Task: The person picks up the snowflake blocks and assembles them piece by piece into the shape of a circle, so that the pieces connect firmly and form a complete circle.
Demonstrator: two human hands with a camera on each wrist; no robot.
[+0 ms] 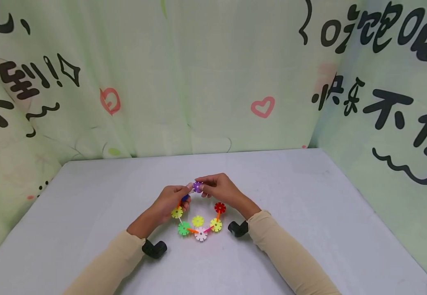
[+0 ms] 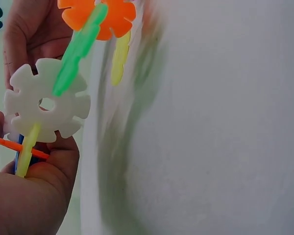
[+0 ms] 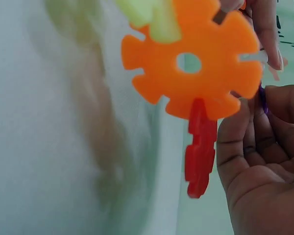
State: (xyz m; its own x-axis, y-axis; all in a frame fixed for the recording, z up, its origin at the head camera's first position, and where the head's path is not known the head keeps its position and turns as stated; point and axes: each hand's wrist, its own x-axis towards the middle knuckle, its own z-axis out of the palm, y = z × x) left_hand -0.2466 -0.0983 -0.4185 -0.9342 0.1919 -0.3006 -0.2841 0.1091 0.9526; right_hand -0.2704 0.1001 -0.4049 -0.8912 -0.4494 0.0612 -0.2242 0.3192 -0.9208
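Observation:
A curved chain of slotted plastic snowflake discs runs between and below the two hands. My left hand [image 1: 166, 201] grips the chain's upper left end near a blue disc [image 1: 185, 198], partly hidden by the fingers. Thumb and fingers of my right hand [image 1: 223, 191] pinch a purple disc [image 1: 197, 187] close to the left fingertips. Only the purple disc's edge [image 3: 263, 100] shows in the right wrist view. Down the chain come a yellow disc [image 1: 176, 212], a green disc [image 1: 183, 228], a white disc [image 1: 201, 234], another yellow disc [image 1: 216, 225] and a red disc [image 1: 220, 207].
Inside the curve is another yellow disc [image 1: 197, 221]. Orange and pink connecting discs stand edge-on. The pale table [image 1: 87, 213] meets printed curtains [image 1: 198, 82] at the back and sides. Black wrist cameras [image 1: 155, 249] sit at both cuffs.

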